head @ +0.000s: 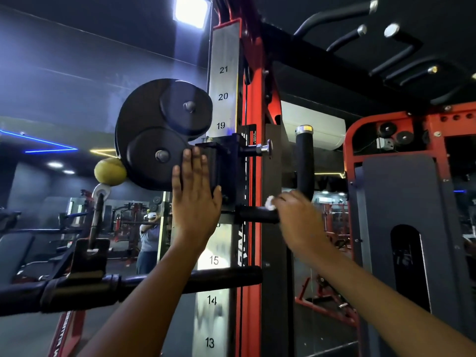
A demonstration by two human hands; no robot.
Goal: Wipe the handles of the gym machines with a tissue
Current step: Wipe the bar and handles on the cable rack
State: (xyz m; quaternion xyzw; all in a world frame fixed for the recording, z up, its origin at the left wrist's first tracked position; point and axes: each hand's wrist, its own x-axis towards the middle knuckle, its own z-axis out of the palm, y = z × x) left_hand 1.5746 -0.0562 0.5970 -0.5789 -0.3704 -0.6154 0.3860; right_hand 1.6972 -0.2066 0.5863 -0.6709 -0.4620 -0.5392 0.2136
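A black L-shaped handle sticks out of the black sliding carriage on the red cable machine's numbered column. Its horizontal part runs right from the carriage and then bends upward. My right hand grips a small white tissue and wraps round the handle at the bend. My left hand lies flat with straight fingers against the carriage and the black pulley housing.
A thick black bar crosses low at the left with a cable clip on it. A yellow ball stopper hangs under the pulleys. Pull-up grips stand overhead at the right. Another red frame stands at the right. A mirror shows a person.
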